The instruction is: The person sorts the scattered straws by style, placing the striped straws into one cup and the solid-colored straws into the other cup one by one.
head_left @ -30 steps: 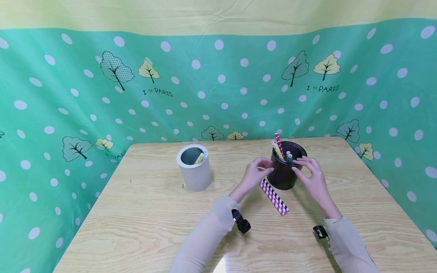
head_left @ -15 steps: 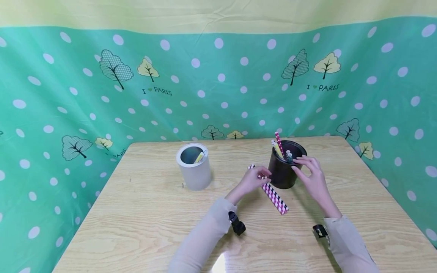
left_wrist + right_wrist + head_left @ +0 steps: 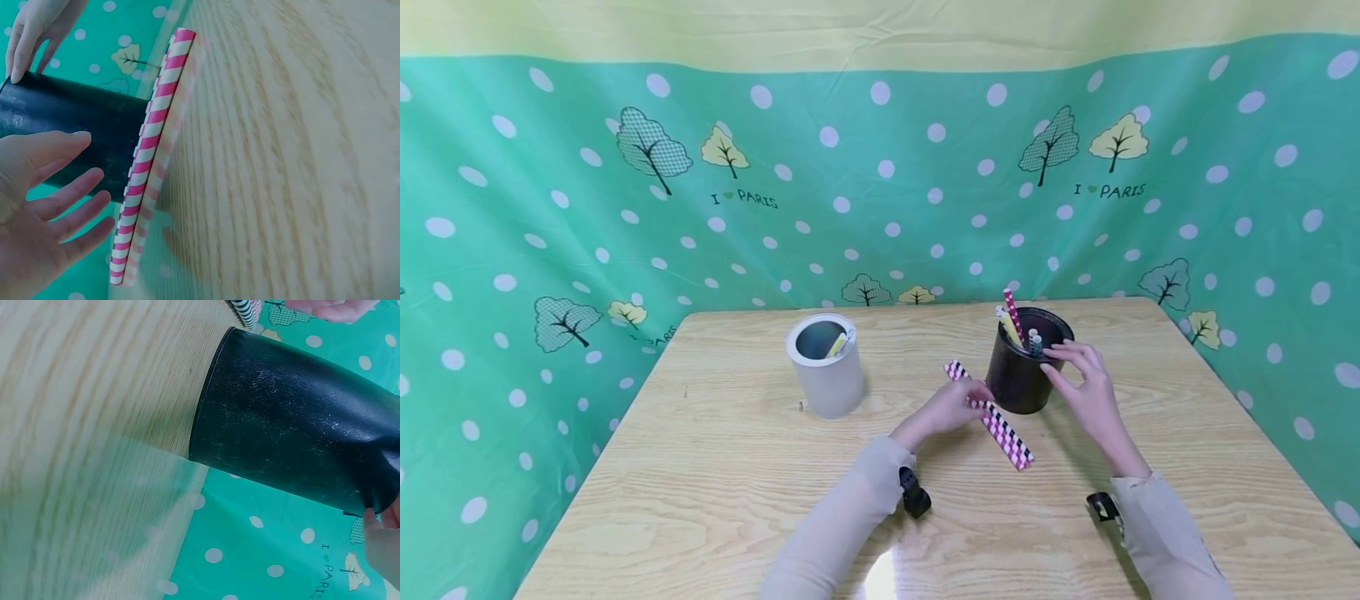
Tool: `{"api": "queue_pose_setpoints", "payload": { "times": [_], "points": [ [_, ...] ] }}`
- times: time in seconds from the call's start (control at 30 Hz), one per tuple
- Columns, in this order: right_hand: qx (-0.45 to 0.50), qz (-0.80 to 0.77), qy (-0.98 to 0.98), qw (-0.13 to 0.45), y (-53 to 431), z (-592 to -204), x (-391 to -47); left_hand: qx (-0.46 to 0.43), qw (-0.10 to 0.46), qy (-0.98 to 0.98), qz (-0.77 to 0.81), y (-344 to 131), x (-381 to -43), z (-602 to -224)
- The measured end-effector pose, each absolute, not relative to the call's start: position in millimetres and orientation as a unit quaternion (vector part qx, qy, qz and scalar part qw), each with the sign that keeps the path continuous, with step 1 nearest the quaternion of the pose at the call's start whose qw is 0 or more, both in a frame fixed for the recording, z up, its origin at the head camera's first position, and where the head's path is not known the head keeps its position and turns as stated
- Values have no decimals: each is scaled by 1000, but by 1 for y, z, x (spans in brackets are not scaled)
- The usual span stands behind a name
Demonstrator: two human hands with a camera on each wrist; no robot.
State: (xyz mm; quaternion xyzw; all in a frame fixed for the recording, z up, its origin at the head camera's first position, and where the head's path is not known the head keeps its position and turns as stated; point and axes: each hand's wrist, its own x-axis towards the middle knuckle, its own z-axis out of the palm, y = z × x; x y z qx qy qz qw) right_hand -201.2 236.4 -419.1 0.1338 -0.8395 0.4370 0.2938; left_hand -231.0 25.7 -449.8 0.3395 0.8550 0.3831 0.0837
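My left hand [image 3: 951, 406] hovers over pink-and-white and black-and-white striped paper straws [image 3: 1009, 439] lying side by side on the table. In the left wrist view its fingers [image 3: 78, 187] are spread and loosely bent, with a gap between them and the straws. Beside the straws stands a black cylindrical holder [image 3: 1021, 382], upright. My right hand [image 3: 1086, 393] pinches the front right of its rim, thumb outside, fingertips over the edge. Inside the holder lean a red dotted straw [image 3: 1012, 311], a yellow one [image 3: 1009, 328] and dark green-and-white ones [image 3: 1035, 342].
To the left on the wooden table [image 3: 700, 483] stands a white cylindrical holder [image 3: 833, 387] with a yellow straw [image 3: 837, 346] inside. A green dotted cloth [image 3: 880, 225] hangs behind the table and along both sides.
My left hand has moved away from the black holder, down and slightly left over the straws, uncovering their far ends. The right hand has stayed at the rim.
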Motion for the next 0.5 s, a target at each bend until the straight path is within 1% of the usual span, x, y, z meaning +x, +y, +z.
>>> {"api": "queue_pose_setpoints", "payload": {
  "times": [0.17,0.5],
  "points": [
    [133,438,-840,293,236,-419,-201,367,78,860,347,26,-232,-452],
    [134,436,-840,293,236,-420,-201,395,44,870,290,24,-233,-456]
  ]
}}
